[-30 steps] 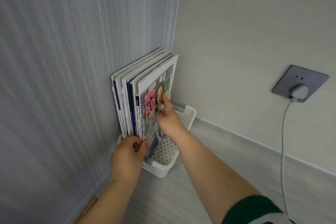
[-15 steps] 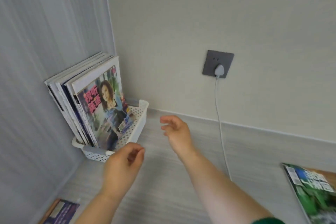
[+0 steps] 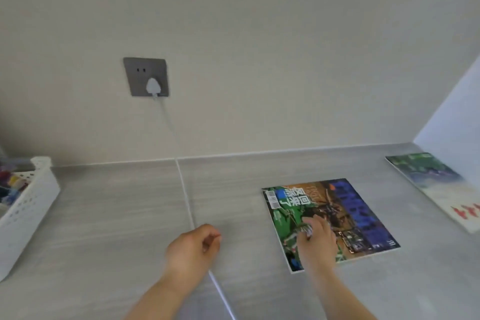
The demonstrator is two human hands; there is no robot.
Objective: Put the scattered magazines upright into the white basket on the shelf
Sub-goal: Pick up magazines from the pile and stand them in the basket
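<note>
1. Your right hand [image 3: 315,236] lies palm down on the green magazine [image 3: 348,213], fingers slightly bent on the cover. It's blurred, but it looks like resting, not gripping
2. Your left hand [image 3: 193,247] is at 6 o'clock with fingers loosely curled and nothing in it. The two hands are apart, with bare shelf [image 3: 117,215] between them
3. The green magazine lies flat on the shelf at 4 o'clock, cover up and turned slightly askew. It's not in the basket
4. The second magazine [image 3: 436,184] is at 3 o'clock, flat, beside the right side wall and apart from the green one. It has a green-blue upper part and a white lower part with red print
5. The white basket [image 3: 28,205] is at 9 o'clock, cut off by the frame edge, and its wall is perforated. Coloured edges show inside, too blurred to read. It's well apart from both flat magazines
6. The grey socket [image 3: 145,76] is on the back wall at 11 o'clock with a white plug [image 3: 153,85] seated in it. The cable [image 3: 185,189] drops down the wall and runs across the shelf toward 6 o'clock, between the basket and the green magazine, passing under your left hand
</note>
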